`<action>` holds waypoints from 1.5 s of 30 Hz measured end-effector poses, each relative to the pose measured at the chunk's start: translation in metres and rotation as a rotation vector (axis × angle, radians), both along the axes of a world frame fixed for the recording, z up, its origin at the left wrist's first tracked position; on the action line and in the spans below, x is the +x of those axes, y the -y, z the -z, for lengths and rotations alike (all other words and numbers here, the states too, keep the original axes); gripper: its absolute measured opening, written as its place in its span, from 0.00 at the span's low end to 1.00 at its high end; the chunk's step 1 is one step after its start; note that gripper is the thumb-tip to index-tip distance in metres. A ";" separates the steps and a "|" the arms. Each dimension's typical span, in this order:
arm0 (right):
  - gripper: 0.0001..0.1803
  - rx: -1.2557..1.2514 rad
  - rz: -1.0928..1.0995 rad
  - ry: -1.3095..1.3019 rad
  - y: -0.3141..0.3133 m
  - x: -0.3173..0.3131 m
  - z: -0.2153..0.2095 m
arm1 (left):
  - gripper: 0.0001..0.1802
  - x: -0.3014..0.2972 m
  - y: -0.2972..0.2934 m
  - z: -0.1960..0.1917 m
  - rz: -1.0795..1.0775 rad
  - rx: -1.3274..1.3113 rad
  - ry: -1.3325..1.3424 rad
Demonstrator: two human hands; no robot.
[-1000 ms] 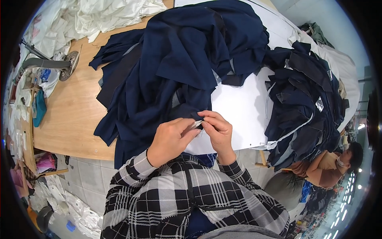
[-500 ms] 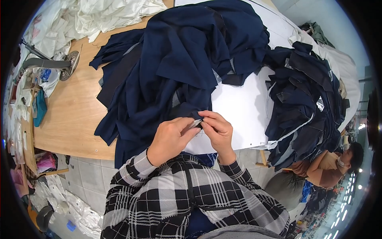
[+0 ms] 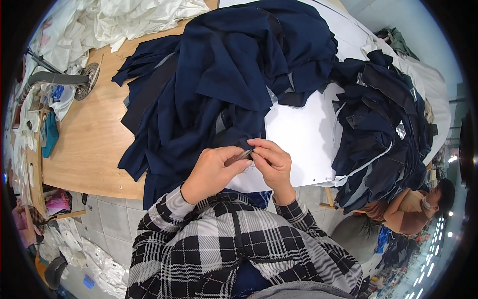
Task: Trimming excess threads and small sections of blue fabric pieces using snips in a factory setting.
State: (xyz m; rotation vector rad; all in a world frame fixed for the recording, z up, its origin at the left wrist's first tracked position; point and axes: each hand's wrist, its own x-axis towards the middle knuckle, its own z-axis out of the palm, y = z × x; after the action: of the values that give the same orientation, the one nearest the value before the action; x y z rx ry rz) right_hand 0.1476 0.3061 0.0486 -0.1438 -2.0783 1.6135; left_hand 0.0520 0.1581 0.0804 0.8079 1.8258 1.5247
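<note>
A small, slim, silvery pointed tool [image 3: 244,155] lies between the fingers of the left hand [image 3: 211,168], just above the table's near edge and in front of the wearer's chest. The thumb and forefinger press together on it; the fingers cover much of it, so its exact kind cannot be told. The tip meets the fingertips of the right hand [image 3: 274,163], whose thumb and fingers pinch a dark navy cloth edge [image 3: 243,144].

That edge joins a large heap of navy woven cloth pieces [image 3: 224,74], matte and smooth, falling in soft rounded folds. Straight-cut ends fan out on its left, with grey patches showing between layers. The heap fills the space ahead of both hands and hangs over the near edge on the left, leaving little room there.

Beneath it are a pale wood-grain tabletop [image 3: 84,149] and, on the right, a smooth white sheet [image 3: 303,142]. Farther right, a second bundle of navy and blackish cloth pieces [image 3: 378,99] is crossed by a narrow white strip [image 3: 366,167]. Crumpled white fabric [image 3: 144,20] covers the far left corner, near a grey curved stand with a round base [image 3: 89,82]. A co-worker in a dark cap [image 3: 443,194] is at the lower right.
</note>
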 end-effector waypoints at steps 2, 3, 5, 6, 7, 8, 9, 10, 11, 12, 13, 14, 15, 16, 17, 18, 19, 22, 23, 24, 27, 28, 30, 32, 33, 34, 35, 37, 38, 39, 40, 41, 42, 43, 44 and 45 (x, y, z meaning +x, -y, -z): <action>0.07 0.020 -0.002 -0.005 -0.001 -0.001 -0.001 | 0.11 -0.002 0.001 0.002 0.012 -0.019 0.016; 0.07 0.096 0.000 -0.023 -0.002 -0.001 -0.001 | 0.12 -0.002 0.002 0.002 0.024 -0.039 0.031; 0.06 0.172 0.002 -0.040 -0.002 -0.002 -0.004 | 0.12 -0.002 0.002 0.000 0.028 -0.062 0.006; 0.06 0.216 0.007 -0.041 -0.002 -0.002 -0.006 | 0.12 -0.002 0.002 -0.001 0.033 -0.086 -0.019; 0.06 0.260 0.013 -0.042 -0.002 -0.003 -0.007 | 0.12 -0.002 0.002 -0.001 0.033 -0.086 -0.019; 0.06 0.260 0.013 -0.042 -0.002 -0.003 -0.007 | 0.11 -0.002 0.002 -0.001 0.022 -0.081 -0.042; 0.06 0.287 0.016 -0.049 -0.003 -0.003 -0.007 | 0.11 -0.002 0.002 -0.001 0.010 -0.076 -0.065; 0.06 0.313 0.020 -0.055 -0.003 -0.003 -0.007 | 0.11 -0.002 0.002 -0.002 0.010 -0.076 -0.066; 0.06 0.313 0.020 -0.055 -0.003 -0.003 -0.007 | 0.11 -0.002 0.002 -0.002 0.014 -0.083 -0.073; 0.06 0.306 0.017 -0.058 -0.003 -0.003 -0.007 | 0.11 -0.003 0.001 -0.002 0.019 -0.089 -0.080; 0.06 0.298 0.014 -0.062 -0.003 -0.004 -0.006 | 0.11 -0.003 0.001 -0.002 0.019 -0.090 -0.080; 0.06 0.298 0.015 -0.061 -0.003 -0.003 -0.005 | 0.11 -0.003 0.001 0.000 0.017 -0.088 -0.058; 0.06 0.282 0.016 -0.052 -0.003 -0.003 -0.004 | 0.12 -0.003 0.001 0.001 0.016 -0.087 -0.036; 0.06 0.266 0.017 -0.043 -0.003 -0.002 -0.003 | 0.12 -0.003 0.001 0.001 0.017 -0.087 -0.036; 0.06 0.266 0.018 -0.043 -0.003 -0.002 -0.003 | 0.12 -0.004 0.001 0.002 0.023 -0.091 -0.033; 0.06 0.261 0.015 -0.046 -0.003 -0.002 -0.004 | 0.12 -0.004 0.001 0.002 0.030 -0.095 -0.031; 0.06 0.256 0.012 -0.048 -0.002 -0.002 -0.004 | 0.12 -0.004 0.001 0.003 0.031 -0.095 -0.030; 0.07 0.225 0.004 -0.025 -0.003 -0.001 -0.004 | 0.11 -0.004 0.001 0.004 0.027 -0.084 -0.021; 0.07 0.225 0.004 -0.026 -0.003 -0.001 -0.003 | 0.11 -0.005 0.002 0.003 0.040 -0.090 -0.010; 0.07 0.148 -0.002 -0.011 -0.003 0.000 0.000 | 0.12 -0.005 0.003 0.002 0.052 -0.095 0.001; 0.06 -0.079 -0.013 0.031 -0.005 0.003 0.004 | 0.12 -0.009 0.012 0.001 0.069 0.002 0.019; 0.05 -0.229 -0.020 0.057 -0.006 0.004 0.005 | 0.15 -0.013 0.015 0.000 0.055 0.051 0.108; 0.05 -0.302 -0.051 0.056 -0.003 0.003 -0.001 | 0.18 -0.019 0.010 -0.008 -0.054 0.089 -0.056; 0.04 -0.373 -0.082 0.053 -0.002 0.002 -0.003 | 0.20 -0.022 0.002 0.000 0.026 0.018 0.261; 0.04 -0.378 -0.096 0.069 -0.002 0.002 -0.002 | 0.20 -0.022 -0.003 0.005 0.077 0.000 0.358; 0.04 -0.382 -0.110 0.085 -0.002 0.001 -0.001 | 0.15 -0.019 -0.003 0.009 0.067 0.002 0.423; 0.04 -0.382 -0.105 0.087 -0.003 0.003 0.000 | 0.15 -0.017 -0.003 0.010 0.071 0.002 0.426; 0.04 -0.383 -0.110 0.145 -0.004 0.004 0.003 | 0.10 -0.014 -0.003 0.010 0.021 0.013 0.233; 0.04 -0.384 -0.110 0.145 -0.004 0.005 0.003 | 0.10 -0.014 -0.003 0.010 0.020 0.013 0.234; 0.04 -0.347 -0.091 0.173 -0.004 0.006 0.003 | 0.09 -0.014 -0.003 0.011 0.008 0.039 0.133; 0.04 -0.311 -0.072 0.200 -0.004 0.007 0.004 | 0.08 -0.014 -0.003 0.011 -0.004 0.065 0.032; 0.04 -0.311 -0.072 0.200 -0.004 0.007 0.003 | 0.08 -0.013 -0.003 0.011 -0.003 0.064 0.032; 0.03 -0.263 -0.067 0.183 -0.003 0.006 0.001 | 0.08 -0.013 -0.002 0.011 -0.005 0.044 -0.017; 0.03 -0.215 -0.061 0.166 -0.003 0.005 0.000 | 0.08 -0.013 -0.002 0.011 -0.006 0.024 -0.067; 0.03 -0.216 -0.062 0.167 -0.003 0.005 0.000 | 0.08 -0.012 -0.001 0.011 -0.007 0.023 -0.066; 0.03 -0.206 -0.069 0.167 -0.004 0.005 -0.001 | 0.08 -0.012 -0.001 0.013 -0.032 0.042 -0.150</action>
State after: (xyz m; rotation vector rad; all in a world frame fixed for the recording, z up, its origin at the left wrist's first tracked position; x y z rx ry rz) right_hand 0.1527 0.3096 0.0491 -0.2883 -2.0535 1.9149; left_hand 0.0404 0.1589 0.0678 0.9394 1.9281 1.5643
